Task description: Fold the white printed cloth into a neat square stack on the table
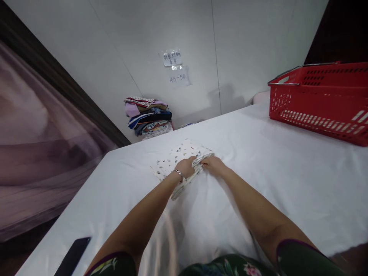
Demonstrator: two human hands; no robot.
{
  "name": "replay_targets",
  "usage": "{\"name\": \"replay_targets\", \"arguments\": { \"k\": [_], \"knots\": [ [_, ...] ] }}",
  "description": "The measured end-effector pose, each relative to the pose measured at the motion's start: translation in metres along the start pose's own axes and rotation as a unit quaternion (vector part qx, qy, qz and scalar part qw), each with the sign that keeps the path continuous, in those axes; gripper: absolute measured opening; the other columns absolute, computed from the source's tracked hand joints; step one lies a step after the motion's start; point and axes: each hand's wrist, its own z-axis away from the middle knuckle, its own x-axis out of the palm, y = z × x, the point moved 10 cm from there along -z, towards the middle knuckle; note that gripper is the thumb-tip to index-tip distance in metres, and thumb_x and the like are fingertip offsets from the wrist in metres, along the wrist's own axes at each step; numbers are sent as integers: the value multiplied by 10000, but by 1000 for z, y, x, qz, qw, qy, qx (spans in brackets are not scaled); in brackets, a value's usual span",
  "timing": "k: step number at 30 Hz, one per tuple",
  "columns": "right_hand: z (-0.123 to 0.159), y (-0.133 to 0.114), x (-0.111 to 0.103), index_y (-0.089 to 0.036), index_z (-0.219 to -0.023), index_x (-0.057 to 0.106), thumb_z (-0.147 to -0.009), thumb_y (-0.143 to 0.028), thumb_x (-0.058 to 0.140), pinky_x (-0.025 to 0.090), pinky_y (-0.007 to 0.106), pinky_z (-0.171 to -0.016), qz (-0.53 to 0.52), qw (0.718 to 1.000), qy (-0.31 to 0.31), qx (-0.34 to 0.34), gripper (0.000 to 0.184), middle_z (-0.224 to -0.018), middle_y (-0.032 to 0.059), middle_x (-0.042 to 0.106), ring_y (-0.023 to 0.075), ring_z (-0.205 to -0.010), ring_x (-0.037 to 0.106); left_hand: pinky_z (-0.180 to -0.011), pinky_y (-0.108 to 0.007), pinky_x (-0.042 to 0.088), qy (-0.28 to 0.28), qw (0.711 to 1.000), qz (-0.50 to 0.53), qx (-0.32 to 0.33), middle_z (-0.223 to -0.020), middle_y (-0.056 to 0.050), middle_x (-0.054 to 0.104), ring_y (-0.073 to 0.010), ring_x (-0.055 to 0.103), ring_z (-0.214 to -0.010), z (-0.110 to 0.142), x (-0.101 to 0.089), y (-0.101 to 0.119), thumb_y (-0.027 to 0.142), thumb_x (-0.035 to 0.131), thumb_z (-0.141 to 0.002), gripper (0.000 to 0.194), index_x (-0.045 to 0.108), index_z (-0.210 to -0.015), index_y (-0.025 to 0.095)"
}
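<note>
A white cloth with small dark and coloured spots (175, 156) lies partly folded on the white-covered table in front of me. My left hand (185, 167), with a bracelet at the wrist, presses on the cloth near its folded edge, its fingers closed at the fold. On the right side, my right hand (214, 165) pinches the cloth's folded corner between thumb and fingers. Both hands are close together, and the layered edge shows between them.
A stack of folded fabrics (149, 117) stands beyond the table's far edge, below handwritten paper signs (176, 69) on the wall. At right sits a red plastic basket (322, 107). A dark phone-like object (73, 257) lies near left; a pinkish sheer curtain (43, 145) hangs beyond.
</note>
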Motion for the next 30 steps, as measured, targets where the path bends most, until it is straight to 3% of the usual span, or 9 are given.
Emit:
{"name": "replay_targets", "arguments": {
  "k": [4, 7, 10, 13, 16, 20, 24, 30],
  "knots": [
    [-1, 5, 0, -274, -908, 674, -795, -228, 504, 379, 226, -645, -20, 1000, -1, 5, 209, -898, -8, 677, 163, -819, 582, -790, -284, 441, 7, 1000, 12, 3, -1065, -47, 621, -210, 579, -971, 4, 1, 0, 133, 465, -704, 604, 364, -1283, 274],
    [0, 6, 1, -278, -933, 670, -797, -228, 506, 387, 231, -661, -35, 999, 7, 12, 219, -923, -7, 677, 166, -833, 585, -895, -283, 412, 72, 996, 32, 46, -1362, -39, 388, -185, 482, -1128, 12, -5, 10, 67, 444, -691, 683, 294, -1328, 263],
    [1, 5, 0, -279, -962, 661, -806, -233, 499, 388, 234, -680, -45, 999, 18, 15, 230, -945, -4, 675, 168, -849, 585, -966, -336, 369, 147, 981, 16, 124, -1444, -33, 231, -191, 366, -1230, 28, -11, 26, 21, 402, -696, 606, 394, -1265, 233],
    [1, 5, -5, -267, -971, 653, -801, -224, 499, 381, 227, -687, -71, 997, 40, 6, 234, -938, -4, 672, 158, -839, 578, -996, -368, 332, 167, 972, -19, 165, -1413, -34, 299, -199, 292, -1271, 40, -6, 36, 52, 387, -754, 382, 559, -1055, 213],
    [2, 10, -14, -234, -895, 664, -793, -190, 485, 371, 213, -686, -116, 991, 69, 1, 211, -873, -8, 669, 135, -793, 564, -980, -381, 343, 177, 976, -35, 125, -1372, -53, 361, -216, 301, -1260, 41, -2, 27, 95, 415, -779, 259, 600, -925, 201],
    [5, 18, -23, -203, -772, 660, -769, -177, 489, 349, 195, -623, -160, 982, 100, 14, 173, -719, -21, 629, 111, -677, 523, -963, -386, 359, 177, 980, -32, 81, -1364, -62, 367, -232, 326, -1240, 37, -1, 17, 211, 507, -780, 213, 585, -979, 214],
    [5, 16, -10, -190, -747, 670, -735, -195, 540, 327, 188, -566, -175, 983, 54, 8, 131, -616, -32, 593, 101, -584, 490, -951, -386, 366, 167, 982, -45, 71, -1366, -65, 364, -245, 325, -1238, 32, -1, 16, 303, 554, -772, 211, 596, -959, 215],
    [3, 6, 0, -232, -884, 678, -757, -208, 531, 341, 202, -608, -107, 993, 34, -23, 196, -757, -12, 661, 121, -667, 545, -939, -364, 375, 150, 986, -57, 54, -1344, -61, 402, -233, 355, -1213, 21, 3, 15, 309, 531, -783, 203, 638, -922, 204]
  ]
}}
